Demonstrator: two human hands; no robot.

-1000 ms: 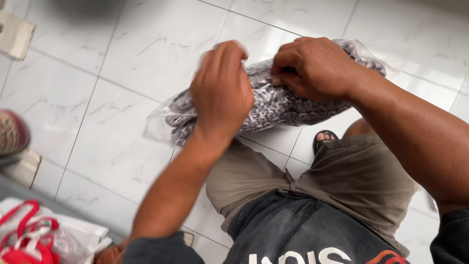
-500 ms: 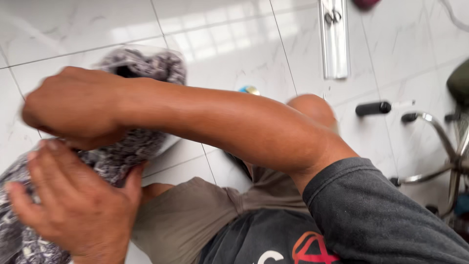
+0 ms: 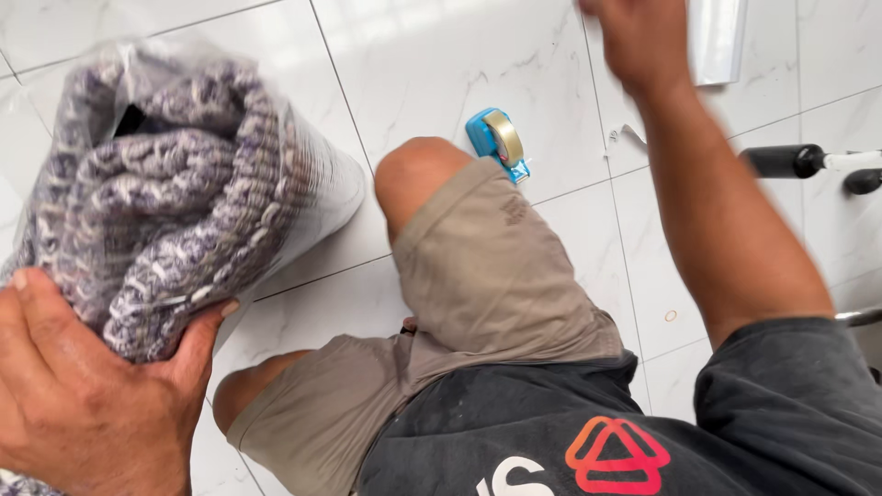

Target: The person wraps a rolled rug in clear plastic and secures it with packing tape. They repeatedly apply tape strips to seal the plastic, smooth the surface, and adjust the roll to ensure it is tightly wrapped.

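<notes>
Knitwear fills the left of the head view: a folded purple-and-white knitted garment (image 3: 156,197) sealed inside a clear plastic bag (image 3: 317,179), its far end resting on the white marble-patterned tiled floor (image 3: 432,64). The left hand (image 3: 87,395) sits at the lower left corner of the frame, its fingers (image 3: 207,335) clasped around the near end of the bagged garment, the thumb tip pressed against the plastic from below and the palm cupping the bundle's underside. The bag's loose, bare edge spreads out on the floor beyond those fingers, towards the person's bent knee.

The right hand (image 3: 643,37) is stretched out to the top edge of the frame, well apart from the bundle. Its fingers are cut off by the frame's border and blurred, so I cannot tell whether they are clenched or released. Just beside that hand, to its right, lies a flat strip of clear plastic (image 3: 717,41) on the floor. Below the wrist, near the knee, a blue tape dispenser (image 3: 499,142) with a roll of tan tape stands on the tiles. Further right of the forearm, a black cylindrical handle (image 3: 781,161) on a metal bar reaches in from the edge. The person wears khaki shorts (image 3: 487,276) and a dark shirt (image 3: 570,422).
</notes>
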